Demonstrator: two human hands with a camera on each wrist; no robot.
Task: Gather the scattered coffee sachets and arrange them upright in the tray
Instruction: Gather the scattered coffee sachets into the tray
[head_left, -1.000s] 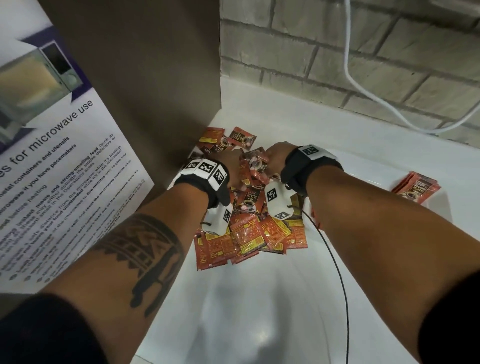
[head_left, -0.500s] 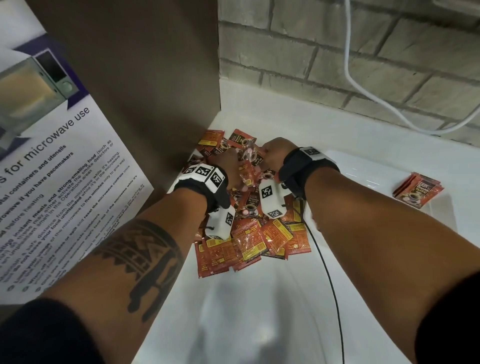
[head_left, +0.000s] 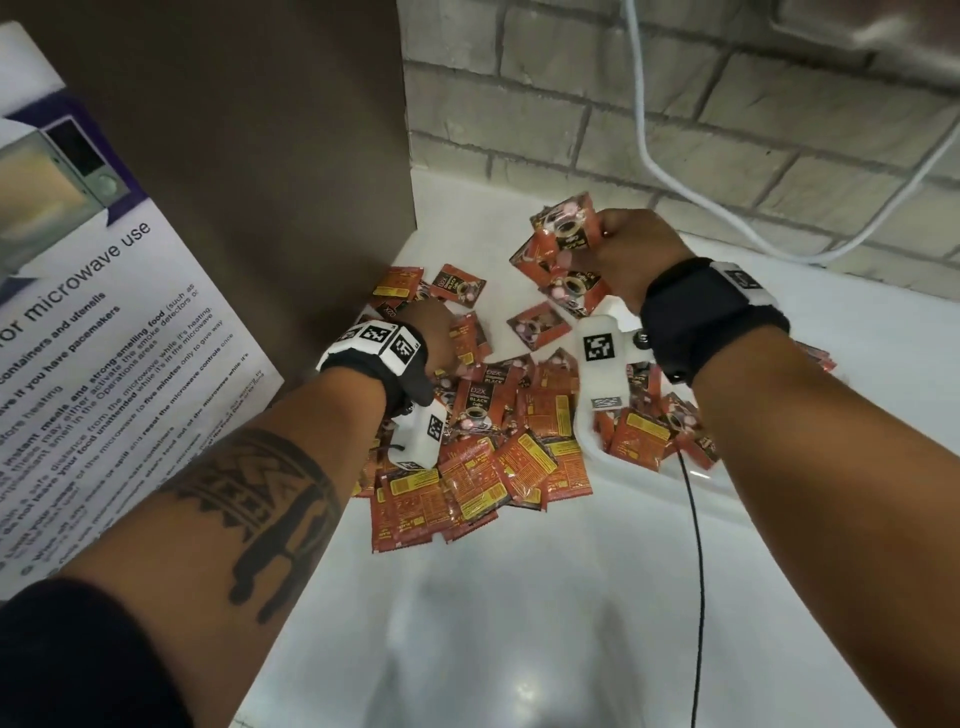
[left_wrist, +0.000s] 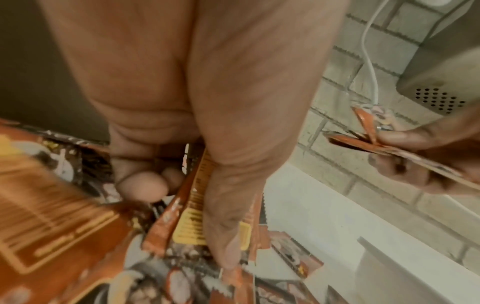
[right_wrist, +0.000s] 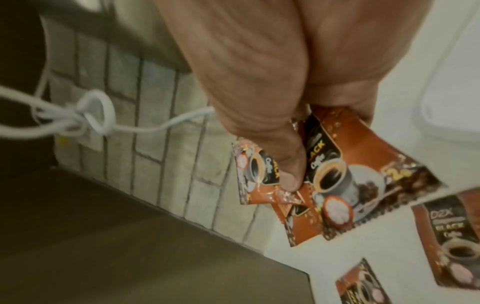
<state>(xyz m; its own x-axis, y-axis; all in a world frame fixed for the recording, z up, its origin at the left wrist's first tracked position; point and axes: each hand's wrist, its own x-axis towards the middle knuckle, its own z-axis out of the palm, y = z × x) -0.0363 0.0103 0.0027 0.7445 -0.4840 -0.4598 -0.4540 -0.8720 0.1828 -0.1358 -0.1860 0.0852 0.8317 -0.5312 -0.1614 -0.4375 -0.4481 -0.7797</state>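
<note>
Several orange coffee sachets (head_left: 498, 447) lie heaped on the white counter. My right hand (head_left: 597, 244) is raised above the pile's far side and grips a bunch of sachets (head_left: 563, 260); in the right wrist view its thumb (right_wrist: 288, 176) pinches those sachets (right_wrist: 363, 174) face out. My left hand (head_left: 444, 338) is low in the left of the pile, and in the left wrist view its thumb (left_wrist: 223, 236) and curled fingers (left_wrist: 142, 185) clamp a few sachets (left_wrist: 187, 222) on edge. The white tray's rim (head_left: 670, 473) shows under my right forearm, with sachets lying over it.
A brown panel (head_left: 260, 156) with a microwave poster (head_left: 104, 322) closes the left side. A brick wall with a white cable (head_left: 670, 182) runs behind. A black wire (head_left: 698, 571) hangs from my right wrist. More sachets (head_left: 818, 358) peek out beyond my right forearm.
My right hand has risen from the pile, up and away, carrying a bunch of sachets. My left hand stays down in the pile, holding sachets.
</note>
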